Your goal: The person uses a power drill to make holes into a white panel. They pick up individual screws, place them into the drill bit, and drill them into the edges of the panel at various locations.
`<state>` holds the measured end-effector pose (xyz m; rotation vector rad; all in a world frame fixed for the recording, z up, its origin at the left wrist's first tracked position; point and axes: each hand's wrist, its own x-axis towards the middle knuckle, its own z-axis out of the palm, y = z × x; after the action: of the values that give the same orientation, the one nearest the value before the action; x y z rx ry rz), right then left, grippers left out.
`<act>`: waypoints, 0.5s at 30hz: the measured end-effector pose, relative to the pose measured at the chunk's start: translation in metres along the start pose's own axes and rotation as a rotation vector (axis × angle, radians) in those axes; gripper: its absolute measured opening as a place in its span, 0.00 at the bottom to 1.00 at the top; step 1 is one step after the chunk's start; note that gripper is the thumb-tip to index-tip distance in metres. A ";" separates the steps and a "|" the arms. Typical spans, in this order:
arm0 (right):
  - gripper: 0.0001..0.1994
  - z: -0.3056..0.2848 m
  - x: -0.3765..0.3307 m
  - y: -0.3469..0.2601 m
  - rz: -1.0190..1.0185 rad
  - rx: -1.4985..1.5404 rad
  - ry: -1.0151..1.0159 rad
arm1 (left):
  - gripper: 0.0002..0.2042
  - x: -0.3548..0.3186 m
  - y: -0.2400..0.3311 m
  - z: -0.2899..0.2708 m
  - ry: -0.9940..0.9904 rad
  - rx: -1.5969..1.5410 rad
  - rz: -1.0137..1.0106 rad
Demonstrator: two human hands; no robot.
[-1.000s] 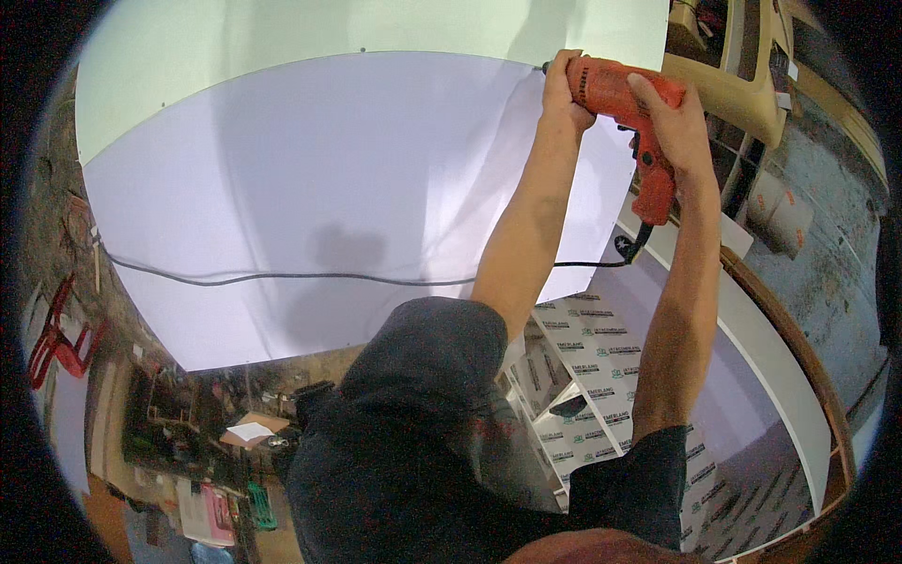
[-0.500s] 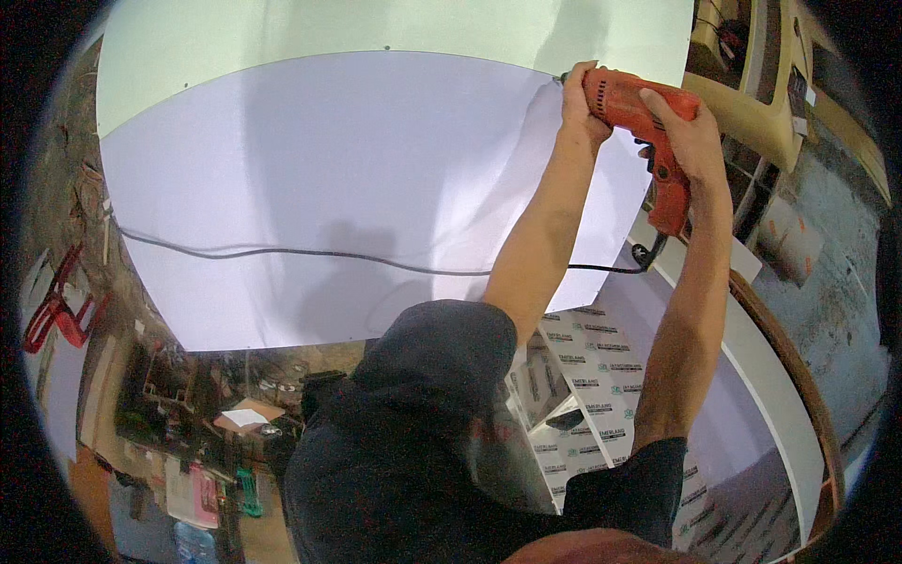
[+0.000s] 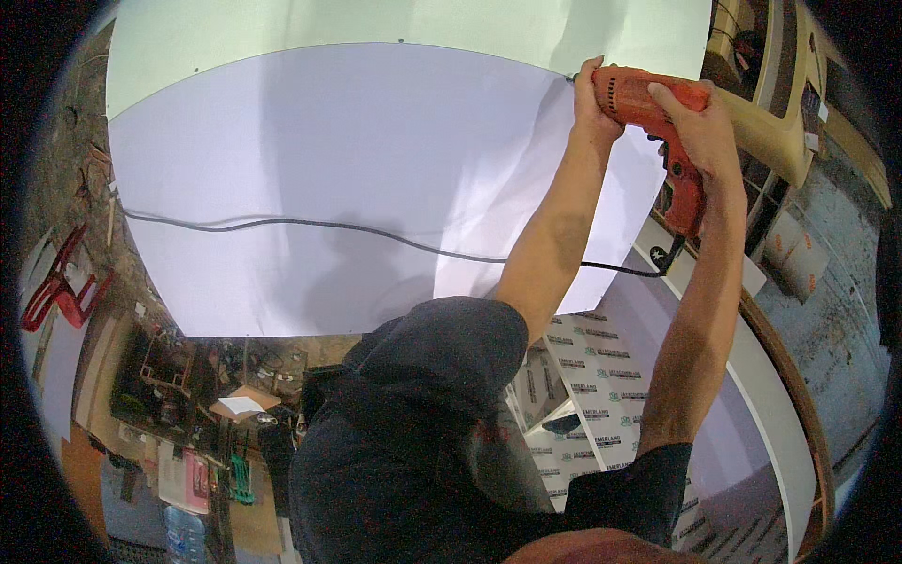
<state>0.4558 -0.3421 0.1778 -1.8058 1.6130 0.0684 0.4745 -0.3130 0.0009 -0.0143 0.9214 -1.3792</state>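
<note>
Drill [image 3: 658,122], gripped by my right hand [image 3: 700,132] and steadied by my left [image 3: 594,99], has crept rightward along the white panel [image 3: 329,188] edge, upper right; bit stays at the seam.

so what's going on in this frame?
A person holds an orange corded drill with both hands against the upper right corner of a large white panel. The left hand braces the front of the drill body; the right hand grips the handle. The black power cord trails across the panel to the left. Whether the drill is running cannot be told.
</note>
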 end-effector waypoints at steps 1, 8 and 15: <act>0.24 0.000 -0.001 -0.002 0.019 -0.013 -0.008 | 0.14 0.001 0.001 -0.001 -0.008 -0.014 0.004; 0.27 0.003 -0.001 0.005 -0.016 -0.015 0.039 | 0.17 0.001 0.004 -0.004 -0.016 0.059 -0.027; 0.30 0.002 0.011 0.022 -0.001 -0.144 0.103 | 0.20 0.001 0.009 -0.002 -0.029 0.159 -0.058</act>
<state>0.4399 -0.3497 0.1608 -1.9475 1.7174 0.0945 0.4808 -0.3108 -0.0054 0.0601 0.7905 -1.4995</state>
